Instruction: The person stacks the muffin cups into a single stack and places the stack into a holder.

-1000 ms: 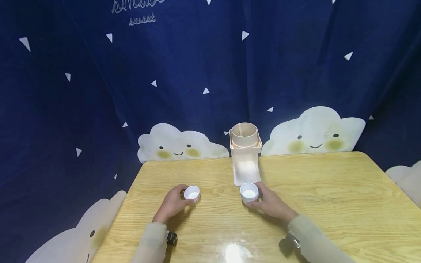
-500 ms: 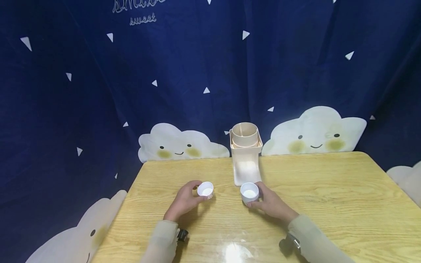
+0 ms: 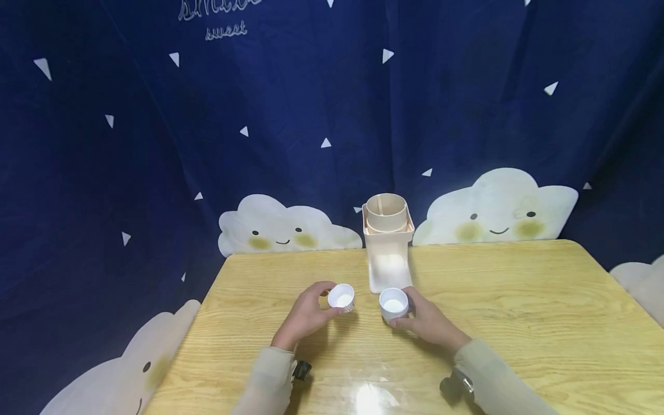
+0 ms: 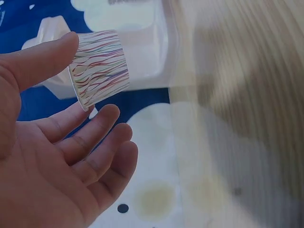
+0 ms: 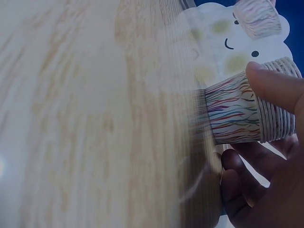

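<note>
My left hand pinches a single small paper cup between thumb and finger, just left of the other cups. In the left wrist view that paper cup is white with wavy coloured lines, and the lower fingers hang loosely off it. My right hand grips a stack of paper cups, mouth up. Several nested rims show on the stack in the right wrist view, the thumb on one side and fingers on the other. A narrow gap separates the single cup from the stack.
Behind the cups, at the far edge of the wooden table, stands a beige cup holder with a round tube on top and a flat base. A dark blue curtain with clouds hangs behind the table.
My left hand has moved right with the single paper cup, closer to the stack and slightly farther forward. The right hand and its stack have stayed in place.
</note>
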Available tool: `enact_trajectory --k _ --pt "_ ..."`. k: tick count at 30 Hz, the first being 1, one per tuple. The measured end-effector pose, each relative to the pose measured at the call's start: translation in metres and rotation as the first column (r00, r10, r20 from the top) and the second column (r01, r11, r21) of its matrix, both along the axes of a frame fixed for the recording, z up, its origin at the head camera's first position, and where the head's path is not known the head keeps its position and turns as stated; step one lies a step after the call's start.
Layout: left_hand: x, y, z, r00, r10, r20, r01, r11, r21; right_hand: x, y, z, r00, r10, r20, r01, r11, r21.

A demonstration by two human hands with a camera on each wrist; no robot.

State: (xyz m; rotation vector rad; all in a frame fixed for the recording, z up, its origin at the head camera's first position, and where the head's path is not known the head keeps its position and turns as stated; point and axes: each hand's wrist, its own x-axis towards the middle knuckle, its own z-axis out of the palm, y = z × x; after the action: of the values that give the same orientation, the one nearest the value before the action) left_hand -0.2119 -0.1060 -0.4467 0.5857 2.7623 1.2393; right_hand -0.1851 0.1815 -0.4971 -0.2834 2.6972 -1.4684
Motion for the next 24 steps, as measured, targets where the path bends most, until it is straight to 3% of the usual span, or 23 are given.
enact_trajectory --k 7,24 --pt "0.0 0.02 0.002 0.999 -0.034 -0.016 0.034 0.999 0.036 0.001 -0.001 0.0 1.0 -0.007 -0.004 0.007 1.0 0.004" --pt "0.003 0.062 0.021 0.992 -0.104 -0.067 0.107 0.994 0.032 0.002 -0.001 0.002 1.0 0.005 -0.006 -0.005 1.0 -0.019"
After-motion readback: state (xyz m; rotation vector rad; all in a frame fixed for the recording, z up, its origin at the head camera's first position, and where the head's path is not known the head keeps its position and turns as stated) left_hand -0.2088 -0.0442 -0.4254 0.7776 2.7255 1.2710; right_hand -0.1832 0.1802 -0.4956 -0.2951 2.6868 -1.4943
